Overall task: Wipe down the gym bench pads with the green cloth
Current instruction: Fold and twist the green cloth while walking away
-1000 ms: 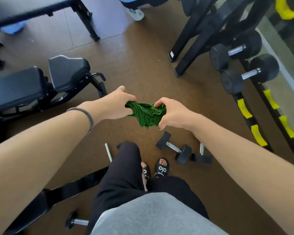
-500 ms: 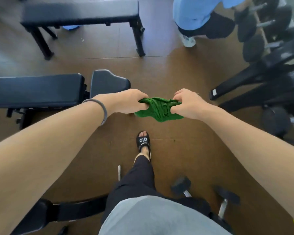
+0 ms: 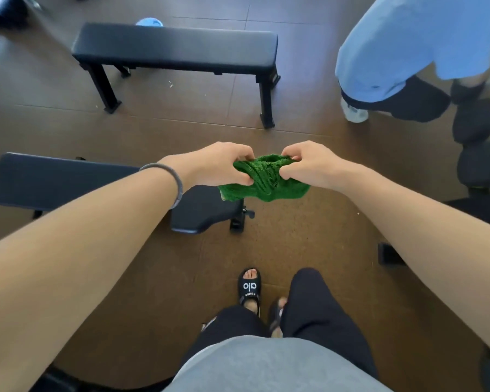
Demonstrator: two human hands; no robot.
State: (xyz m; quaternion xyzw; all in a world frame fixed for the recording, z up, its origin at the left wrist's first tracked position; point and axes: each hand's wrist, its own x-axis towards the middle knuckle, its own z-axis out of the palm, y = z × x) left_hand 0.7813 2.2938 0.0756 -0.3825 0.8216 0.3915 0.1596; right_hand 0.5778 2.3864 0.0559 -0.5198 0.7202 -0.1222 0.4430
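A: Step? Prep, I judge. Left hand and right hand both pinch the bunched green cloth, held in the air above the floor, touching no pad.

B: Nearest pad?

A: Adjustable bench seat pad, just below the cloth; its long back pad runs left. Flat bench stands well apart.

B: Next?

A: Likely lower the cloth onto the seat pad, then wipe. No wiping yet.

Dumbbells far right; blue-shirted person beside them; brown floor.
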